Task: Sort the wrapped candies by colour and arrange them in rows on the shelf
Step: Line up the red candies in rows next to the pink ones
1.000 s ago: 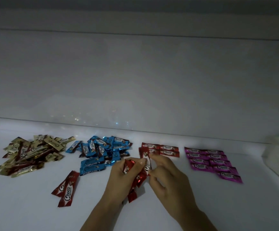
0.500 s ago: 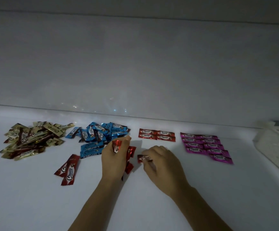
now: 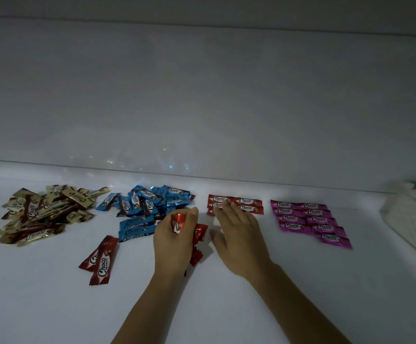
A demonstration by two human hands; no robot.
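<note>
Clenched round a bunch of red candies [image 3: 178, 223], the left hand's [image 3: 171, 247] grip shows its back to the camera. The fingers curl inward, with one wrapper end poking up between thumb and forefinger and more red wrappers sticking out at the hand's right edge. This hand sits on the white shelf [image 3: 53, 306], just left of and nearer the camera than the red rows [image 3: 248, 204]. Its forearm runs down to the bottom edge of the view.

The right hand's [image 3: 239, 235] grip is released: palm down, fingers straight and slightly spread, thumb out to the left. Its fingertips [image 3: 227, 204] lie on the left, near part of the red rows and cover the candies there. Whether a candy lies under the palm cannot be told. The wrist angles back toward the lower right.

Right of the red rows, a little apart, lie the pink rows [image 3: 311, 222], two candies wide and stepping toward the camera. Immediately left of the red rows is a loose blue pile [image 3: 149, 207], and further left a gold pile [image 3: 43, 214]. Two loose red candies [image 3: 100, 260] lie side by side well to the left of and in front of the red rows. Far right of them stands a white basket [image 3: 415, 219].
</note>
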